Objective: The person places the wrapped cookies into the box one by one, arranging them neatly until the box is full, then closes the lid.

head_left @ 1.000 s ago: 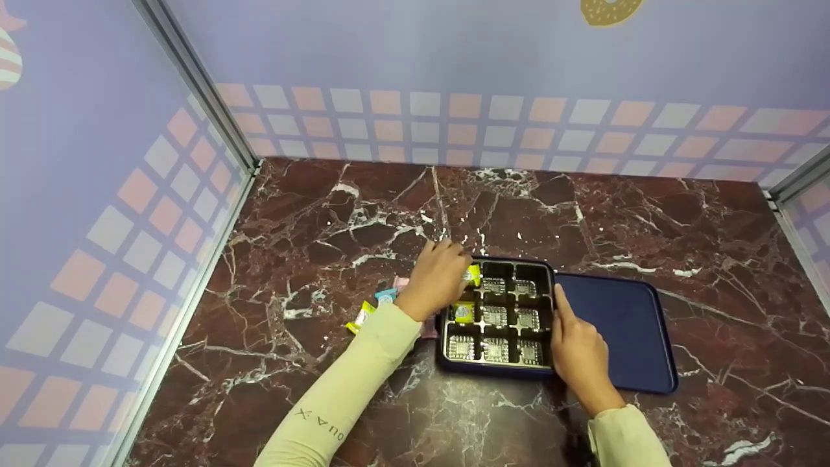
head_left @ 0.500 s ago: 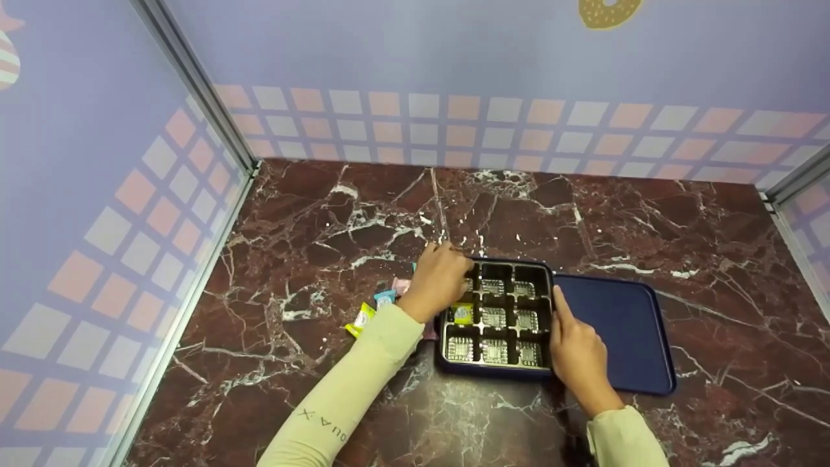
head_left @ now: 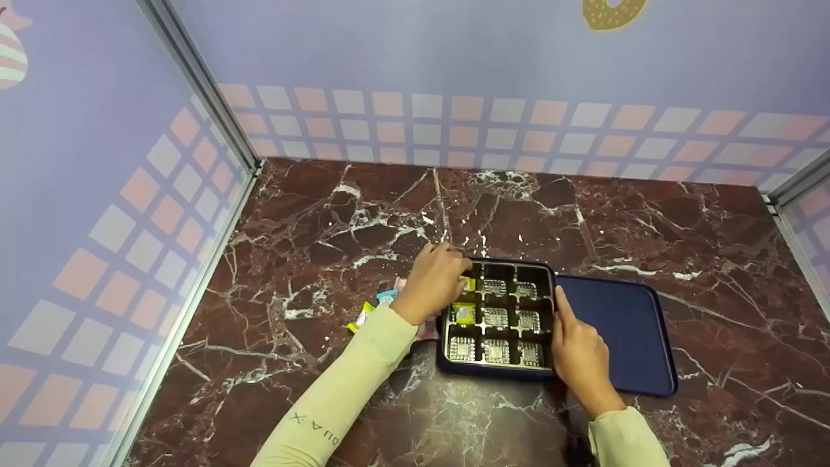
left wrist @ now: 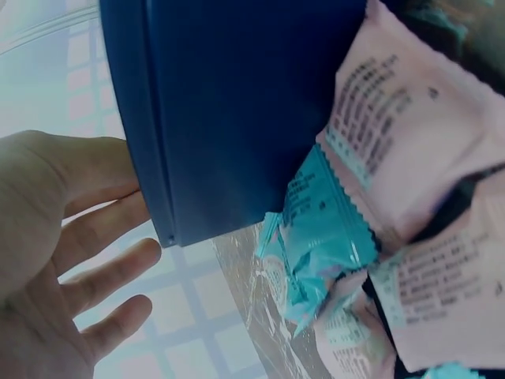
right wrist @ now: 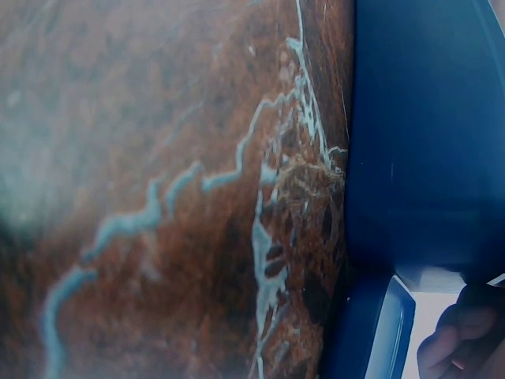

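Observation:
A navy box (head_left: 502, 371) with a tray of square compartments sits mid-table in the head view. My left hand (head_left: 436, 275) reaches over its far left corner. Its fingers pinch a yellow candy packet (head_left: 469, 284) in the far left compartment, though the fingertips are mostly hidden. Another yellow candy packet (head_left: 463, 313) lies in the compartment nearer me. My right hand (head_left: 580, 360) holds the box's right side, one finger lying along the rim. In the left wrist view, pink candy packets (left wrist: 402, 118) and a teal candy packet (left wrist: 327, 209) lie close to the box wall.
The navy lid (head_left: 616, 337) lies on the table right of the box, under the right hand. Left of the box are a yellow packet (head_left: 361, 316) and a blue packet (head_left: 387, 297). Patterned walls (head_left: 415, 123) enclose the marbled table (head_left: 311, 246).
The yellow packet under my left fingers was plainly visible a second ago, then hidden, and now shows slightly lower in the compartment. The hands and box have barely moved.

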The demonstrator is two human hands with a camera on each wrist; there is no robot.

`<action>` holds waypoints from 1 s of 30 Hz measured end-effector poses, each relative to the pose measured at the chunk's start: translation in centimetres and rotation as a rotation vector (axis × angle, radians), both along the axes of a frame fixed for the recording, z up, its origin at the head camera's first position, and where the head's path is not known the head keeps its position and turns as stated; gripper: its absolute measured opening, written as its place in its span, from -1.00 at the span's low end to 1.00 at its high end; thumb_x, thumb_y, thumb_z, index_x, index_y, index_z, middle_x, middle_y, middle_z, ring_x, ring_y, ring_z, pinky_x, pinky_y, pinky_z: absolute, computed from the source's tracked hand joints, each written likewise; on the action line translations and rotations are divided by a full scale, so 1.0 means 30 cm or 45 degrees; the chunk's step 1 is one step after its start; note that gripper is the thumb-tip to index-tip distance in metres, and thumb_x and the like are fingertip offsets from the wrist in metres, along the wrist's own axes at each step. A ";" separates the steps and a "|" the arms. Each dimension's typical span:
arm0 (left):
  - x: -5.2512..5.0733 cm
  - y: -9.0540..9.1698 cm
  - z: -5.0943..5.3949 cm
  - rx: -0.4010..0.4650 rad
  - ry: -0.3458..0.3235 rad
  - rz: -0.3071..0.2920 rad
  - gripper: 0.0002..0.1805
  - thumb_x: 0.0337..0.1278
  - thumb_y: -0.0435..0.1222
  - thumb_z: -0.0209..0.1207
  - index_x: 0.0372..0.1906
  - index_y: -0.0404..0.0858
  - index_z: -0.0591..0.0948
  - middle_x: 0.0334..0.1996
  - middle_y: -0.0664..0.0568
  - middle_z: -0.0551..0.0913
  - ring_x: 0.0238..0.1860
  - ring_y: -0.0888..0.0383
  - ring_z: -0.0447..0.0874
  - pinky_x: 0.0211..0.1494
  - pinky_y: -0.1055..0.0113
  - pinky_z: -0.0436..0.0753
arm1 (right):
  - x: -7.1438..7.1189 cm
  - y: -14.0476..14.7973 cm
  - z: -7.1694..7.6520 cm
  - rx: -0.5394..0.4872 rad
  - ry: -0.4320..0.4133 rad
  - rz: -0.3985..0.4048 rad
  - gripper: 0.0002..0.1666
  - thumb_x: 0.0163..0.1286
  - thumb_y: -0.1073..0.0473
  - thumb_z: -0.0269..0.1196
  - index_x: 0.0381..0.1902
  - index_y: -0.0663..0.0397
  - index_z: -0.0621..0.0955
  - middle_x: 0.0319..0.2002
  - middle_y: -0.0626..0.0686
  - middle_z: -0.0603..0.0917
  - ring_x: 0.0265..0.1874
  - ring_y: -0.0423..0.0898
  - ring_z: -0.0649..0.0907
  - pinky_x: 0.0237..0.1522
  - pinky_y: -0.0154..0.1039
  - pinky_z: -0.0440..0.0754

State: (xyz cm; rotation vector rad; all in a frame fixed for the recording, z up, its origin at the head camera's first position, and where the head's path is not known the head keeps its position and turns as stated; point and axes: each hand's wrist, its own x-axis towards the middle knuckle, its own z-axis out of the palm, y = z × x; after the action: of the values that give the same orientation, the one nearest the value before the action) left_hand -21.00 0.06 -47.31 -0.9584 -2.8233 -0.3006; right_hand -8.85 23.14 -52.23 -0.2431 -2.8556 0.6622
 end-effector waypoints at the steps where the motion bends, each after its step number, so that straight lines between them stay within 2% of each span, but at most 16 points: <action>1: 0.001 -0.002 0.002 0.000 0.005 0.003 -0.81 0.00 -0.23 0.33 -0.21 -0.08 0.75 -0.28 0.13 0.77 -0.19 0.11 0.62 -0.13 0.24 0.47 | -0.001 0.001 0.000 0.002 0.005 -0.001 -0.46 0.53 0.10 -0.08 0.44 -0.13 0.29 -0.39 0.41 0.66 -0.42 0.41 0.64 -0.49 0.28 0.49; 5: 0.004 -0.013 0.011 0.026 0.031 0.012 -0.81 0.04 -0.22 0.31 -0.19 -0.11 0.74 -0.24 0.10 0.77 -0.21 0.13 0.62 -0.17 0.27 0.49 | -0.003 0.005 0.001 0.001 0.012 -0.001 -0.46 0.53 0.09 -0.09 0.44 -0.13 0.29 -0.36 0.42 0.66 -0.41 0.42 0.64 -0.47 0.29 0.49; 13: 0.026 -0.059 0.006 0.059 0.163 -0.013 -0.82 0.06 -0.26 0.28 -0.19 -0.13 0.72 -0.23 0.07 0.71 -0.28 0.10 0.63 -0.28 0.25 0.52 | -0.002 0.005 0.000 -0.014 -0.039 0.001 -0.44 0.53 0.09 -0.09 0.46 -0.13 0.25 -0.44 0.38 0.65 -0.44 0.37 0.65 -0.45 0.25 0.55; 21: 0.049 -0.108 0.013 0.024 0.151 0.014 -0.80 0.10 -0.19 0.29 -0.16 -0.12 0.70 -0.23 0.07 0.68 -0.27 0.11 0.60 -0.27 0.27 0.52 | 0.000 0.006 0.002 -0.001 -0.024 0.010 -0.44 0.52 0.11 -0.07 0.45 -0.11 0.26 -0.42 0.40 0.65 -0.45 0.39 0.65 -0.48 0.26 0.53; 30: 0.069 -0.158 0.007 0.007 0.191 0.021 -0.72 0.03 -0.16 0.35 -0.11 -0.12 0.70 -0.18 0.05 0.70 -0.24 0.08 0.62 -0.27 0.23 0.55 | 0.002 0.003 -0.003 0.002 -0.014 0.019 -0.44 0.53 0.11 -0.08 0.45 -0.11 0.27 -0.41 0.39 0.66 -0.43 0.40 0.65 -0.48 0.27 0.50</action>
State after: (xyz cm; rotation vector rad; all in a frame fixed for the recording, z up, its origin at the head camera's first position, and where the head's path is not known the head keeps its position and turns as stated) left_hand -18.94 -4.69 -47.11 -0.9152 -2.6921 -0.2247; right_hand -8.80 23.23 -52.32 -0.2266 -2.8711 0.6636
